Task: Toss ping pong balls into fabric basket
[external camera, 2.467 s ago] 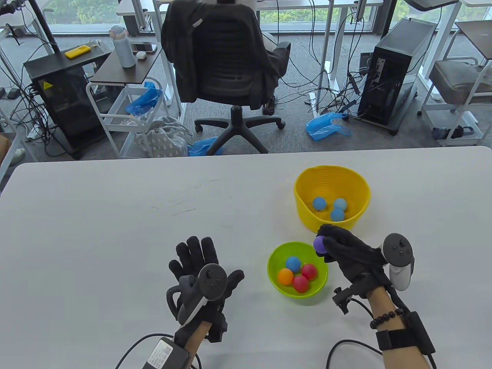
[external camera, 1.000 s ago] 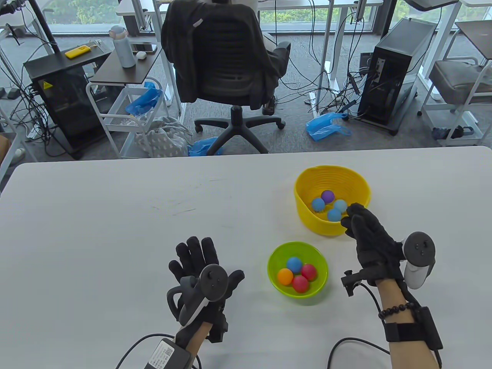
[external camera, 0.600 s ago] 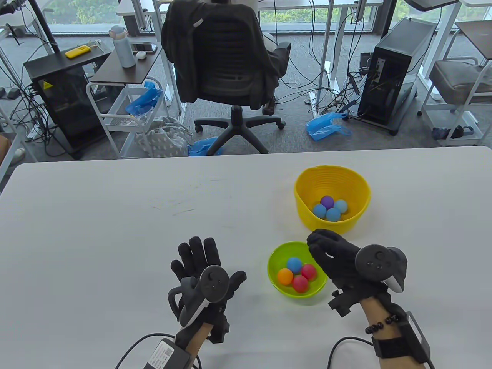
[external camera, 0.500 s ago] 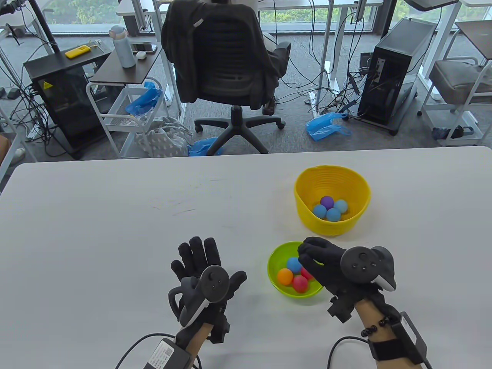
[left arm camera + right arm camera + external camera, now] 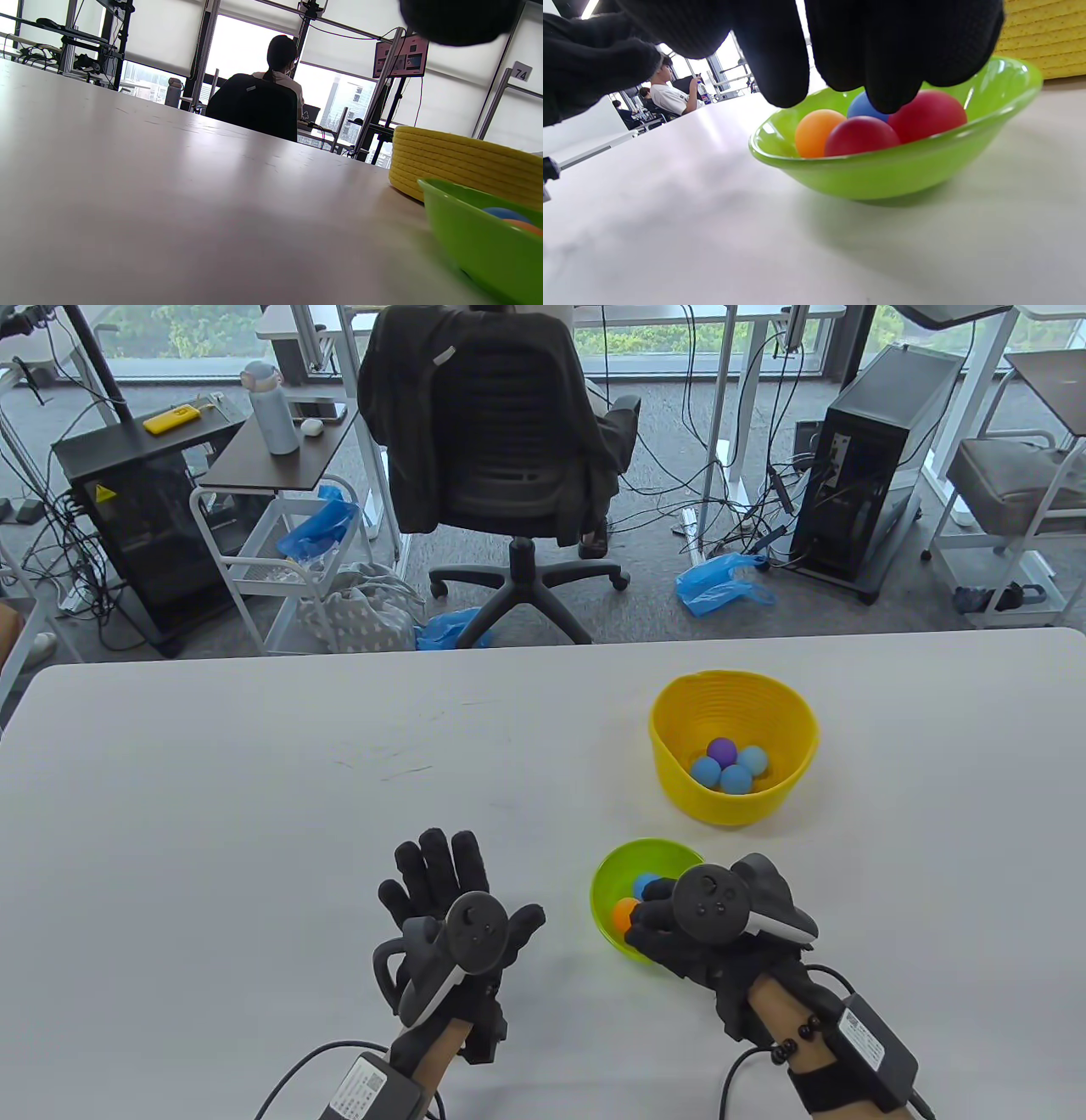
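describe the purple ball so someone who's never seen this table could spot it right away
On the white table, find the yellow fabric basket beyond the green bowl. Four balls sit bunched at its bottom; the purple ball is at the far side of the cluster, the only one not blue.

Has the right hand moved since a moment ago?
Yes. The right hand has come back from the yellow basket and now reaches into the green bowl.
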`<state>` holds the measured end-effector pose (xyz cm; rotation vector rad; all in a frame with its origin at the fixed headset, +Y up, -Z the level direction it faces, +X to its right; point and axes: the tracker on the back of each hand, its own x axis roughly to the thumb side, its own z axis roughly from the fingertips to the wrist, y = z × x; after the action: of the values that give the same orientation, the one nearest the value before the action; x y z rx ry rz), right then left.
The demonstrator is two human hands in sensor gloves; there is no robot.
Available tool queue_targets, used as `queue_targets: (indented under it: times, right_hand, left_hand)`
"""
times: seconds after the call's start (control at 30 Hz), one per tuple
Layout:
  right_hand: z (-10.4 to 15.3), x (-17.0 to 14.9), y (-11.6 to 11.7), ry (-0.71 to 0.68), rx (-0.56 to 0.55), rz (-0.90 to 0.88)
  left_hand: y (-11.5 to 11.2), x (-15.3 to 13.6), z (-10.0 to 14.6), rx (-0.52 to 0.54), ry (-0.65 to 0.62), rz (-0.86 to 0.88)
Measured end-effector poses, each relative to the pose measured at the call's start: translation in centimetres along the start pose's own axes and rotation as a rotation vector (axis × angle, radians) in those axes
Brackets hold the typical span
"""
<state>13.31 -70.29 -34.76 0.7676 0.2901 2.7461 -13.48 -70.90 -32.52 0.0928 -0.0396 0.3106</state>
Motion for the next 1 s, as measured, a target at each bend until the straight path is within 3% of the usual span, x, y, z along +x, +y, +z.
queue_targets:
  times: [0.67, 0.87, 1.0]
  right_hand:
    - [-1.4, -0.8, 2.8, 0.063, 0.131, 0.024]
    - [-1.2, -0.8, 2.5, 0.046, 0.07, 0.004]
    - [-0.6, -0.7, 1.4, 0.014, -0.038, 0.001]
  left_hand:
    - [0.1, 0.0, 0.0, 0.007, 0.0, 0.008]
    - [0.1, 0.0, 0.0, 0.008, -0.003, 0.011]
    - [0.1, -0.1, 0.0, 0.01, -0.003, 0.014]
